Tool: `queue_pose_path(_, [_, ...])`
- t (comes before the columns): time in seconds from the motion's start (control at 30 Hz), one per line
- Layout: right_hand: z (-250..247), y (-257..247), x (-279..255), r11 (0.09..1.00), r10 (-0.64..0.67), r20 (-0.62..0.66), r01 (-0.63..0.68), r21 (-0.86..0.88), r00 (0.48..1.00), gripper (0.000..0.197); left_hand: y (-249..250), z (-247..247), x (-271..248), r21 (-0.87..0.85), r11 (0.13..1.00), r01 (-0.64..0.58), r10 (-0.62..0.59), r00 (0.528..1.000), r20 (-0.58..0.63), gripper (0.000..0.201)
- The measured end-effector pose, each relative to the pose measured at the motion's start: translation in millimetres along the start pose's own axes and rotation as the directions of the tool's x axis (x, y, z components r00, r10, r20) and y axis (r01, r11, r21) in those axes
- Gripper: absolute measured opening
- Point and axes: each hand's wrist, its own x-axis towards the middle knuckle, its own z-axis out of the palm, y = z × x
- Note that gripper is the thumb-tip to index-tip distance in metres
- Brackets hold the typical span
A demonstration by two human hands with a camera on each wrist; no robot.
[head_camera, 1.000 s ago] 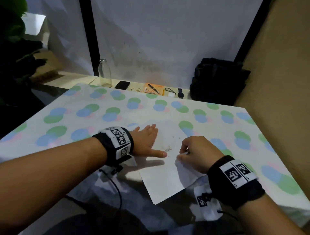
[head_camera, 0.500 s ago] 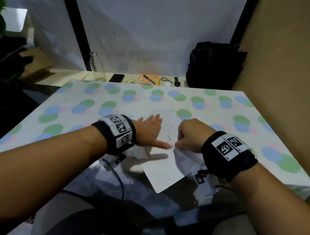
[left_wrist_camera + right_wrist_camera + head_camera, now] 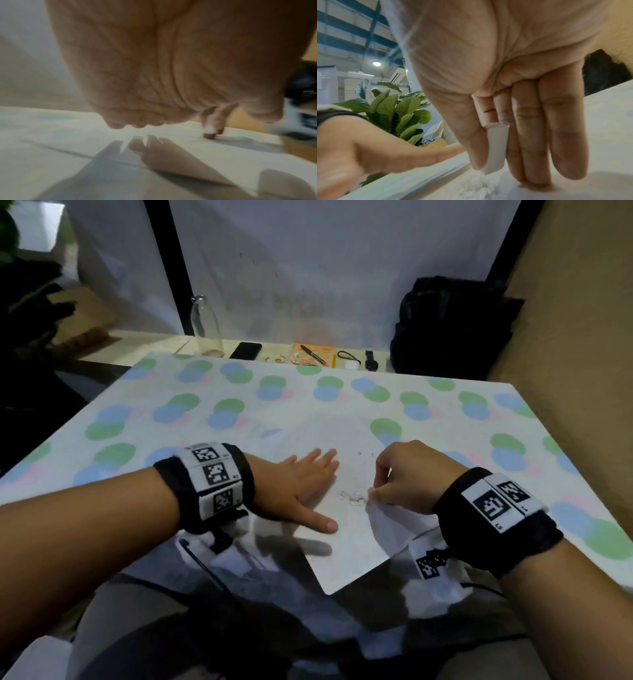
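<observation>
Left hand (image 3: 294, 487) is flat on the sheet of paper (image 3: 342, 556), fingers straight and spread, thumb out toward the near side, so it's acting as a clamp. Right hand (image 3: 407, 481) has a small white eraser (image 3: 495, 148) pinched between thumb and forefinger, lower end down at the paper. Its other fingers hang alongside, tips near or on the sheet. Eraser sits just right of the left thumb, close but not touching. Grey crumbs (image 3: 352, 497) lie on the paper right beside the eraser tip, with a few more specks further back. Sheet lies skewed on the dotted tablecloth (image 3: 239, 405), near corner overhanging the table edge, right side rucked up under the right wrist. My read: mid-erase, rubbing out marks in the middle of the sheet. Any marks left are too faint to make out, so can't say how much remains. Next move needs short strokes with light downward pressure, directed away from the left hand so the paper goes into tension rather than buckling. The lifted right edge is the risk: it could crease or tear if the eraser drags into it. After that the crumbs want sweeping off. Bottle (image 3: 205, 326), phone (image 3: 246, 350) and black bag (image 3: 452, 326) sit well apart at the far side, not in play.
</observation>
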Motion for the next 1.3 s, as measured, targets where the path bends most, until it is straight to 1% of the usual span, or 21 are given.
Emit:
queue_pose_path(0.07, [0.1,0.0,-0.1,1.0,-0.022,0.014,0.022,-0.012,1.0,0.017,-26.1,0.4,-9.0,0.01,0.987,0.16,-0.16,0.987,-0.024,0.11])
queue_pose_path(0.13, [-2.1,0.9,0.3,0.999,-0.032,0.027,0.032,-0.007,0.999,0.02,-49.4,5.3,-18.0,0.032,0.955,0.294,-0.294,0.956,-0.011,0.111])
queue_pose_path(0.2, [-6.0,1.8,1.8,0.999,-0.033,0.04,0.033,0.002,0.999,0.021,-67.4,11.0,-24.4,0.013,0.937,0.348,-0.348,0.937,0.017,0.111])
queue_pose_path(0.3, [-13.3,1.7,7.8,1.0,-0.028,0.086,0.027,0.007,0.996,0.019,-89.5,11.3,-29.1,-0.05,0.94,0.338,-0.338,0.941,0.006,0.113])
queue_pose_path(0.37, [-18.5,-0.3,15.9,1.0,-0.024,0.111,0.024,0.001,0.994,0.018,-101.2,4.4,-29.7,-0.078,0.944,0.321,-0.325,0.944,-0.048,0.104])
queue_pose_path(0.43, [-24.9,-4.2,27.7,0.999,-0.032,0.062,0.033,-0.02,0.998,0.017,-108.3,-5.9,-28.7,-0.098,0.946,0.31,-0.318,0.944,-0.084,0.09])
queue_pose_path(0.47, [-28.8,-6.7,33.9,0.999,-0.038,0.024,0.039,-0.016,0.999,0.016,-109.4,-10.2,-27.6,-0.101,0.949,0.298,-0.307,0.948,-0.084,0.085])
queue_pose_path(0.53, [-37.3,-12.5,45.8,0.998,-0.048,-0.029,0.049,0.026,0.998,0.015,-107.8,-13.7,-24.2,-0.073,0.96,0.271,-0.276,0.958,-0.077,0.074])
queue_pose_path(0.6, [-42.5,-18.0,55.8,0.997,-0.071,-0.066,0.072,0.02,0.995,0.014,-103.8,-7.5,-24.0,-0.029,0.97,0.241,-0.242,0.968,-0.07,0.067])
queue_pose_path(0.63, [-42.3,-20.2,60.7,0.996,-0.093,-0.087,0.093,0.001,0.992,0.014,-101.5,-1.9,-26.2,-0.007,0.972,0.233,-0.233,0.969,-0.077,0.064])
queue_pose_path(0.73, [-31.6,-29.0,74.5,0.984,-0.176,-0.121,0.173,-0.032,0.977,0.012,-92.3,13.9,-39.4,0.049,0.977,0.208,-0.198,0.968,-0.155,0.054])
queue_pose_path(0.8, [-21.1,-37.2,82.7,0.972,-0.234,-0.117,0.233,-0.023,0.965,0.01,-83.8,21.0,-49.1,0.061,0.976,0.207,-0.196,0.968,-0.154,0.052])
queue_pose_path(0.9, [-10.1,-48.7,90.6,0.949,-0.315,-0.059,0.313,-0.036,0.947,0.009,-75.8,25.2,-57.9,0.072,0.981,0.182,-0.17,0.975,-0.14,0.059])
queue_pose_path(1.0, [-3.7,-58.3,93.6,0.934,-0.355,0.004,0.354,-0.034,0.935,0.012,-88.0,16.9,-52.8,0.009,0.981,0.193,-0.187,0.959,-0.211,0.061])
queue_pose_path(1.07, [-0.5,-63.6,94.0,0.931,-0.364,0.022,0.365,-0.02,0.931,0.015,-102.1,7.8,-38.2,-0.026,0.98,0.196,-0.197,0.952,-0.236,0.07])
queue_pose_path(1.13, [1.2,-69.5,93.8,0.926,-0.378,0.036,0.378,-0.001,0.925,0.018,-109.5,0.2,-21.5,-0.058,0.982,0.181,-0.189,0.964,-0.188,0.086])
queue_pose_path(1.23, [2.0,-76.1,93.9,0.9,-0.435,0.055,0.435,0.008,0.899,0.018,-105.0,-3.3,-0.7,-0.036,0.976,0.216,-0.218,0.974,-0.055,0.107])
queue_pose_path(1.3, [4.1,-81.2,92.3,0.874,-0.485,0.065,0.485,0.016,0.872,0.014,-95.9,1.9,8.5,-0.014,0.973,0.232,-0.232,0.973,-0.002,0.111])
